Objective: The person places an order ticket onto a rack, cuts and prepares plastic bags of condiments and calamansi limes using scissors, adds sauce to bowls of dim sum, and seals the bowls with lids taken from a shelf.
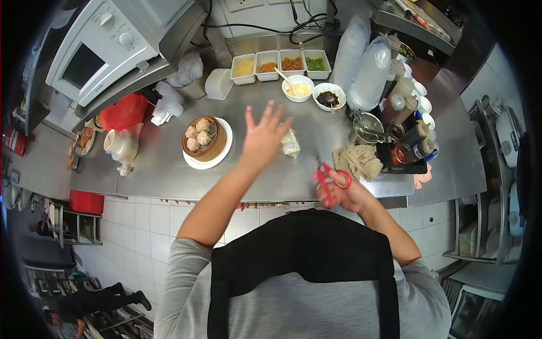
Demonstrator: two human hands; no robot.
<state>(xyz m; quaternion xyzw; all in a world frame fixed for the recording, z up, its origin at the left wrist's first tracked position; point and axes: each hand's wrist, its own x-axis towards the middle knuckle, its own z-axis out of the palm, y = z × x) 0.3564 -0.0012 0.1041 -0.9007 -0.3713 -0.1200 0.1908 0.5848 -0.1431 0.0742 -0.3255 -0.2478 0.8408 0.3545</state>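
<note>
Right grip (350,195) holds red scissors (322,182) near counter edge (282,198), steamer (213,151) well apart.

Wht tile flr (135,229), s/s counter (276,181), mtl shelf (415,33)

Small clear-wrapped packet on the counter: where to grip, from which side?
Probably pinch the packet by its near end, coming from the near side. It lies on the counter with that end in plain view, while the left hand, fingers spread, is by its far end; finer details are too small to judge.

Steel ctr (158,169) holds wht plate (228,138), 2 sm bowls (297,100), tan cloth (358,163) & packet (291,145).
</note>
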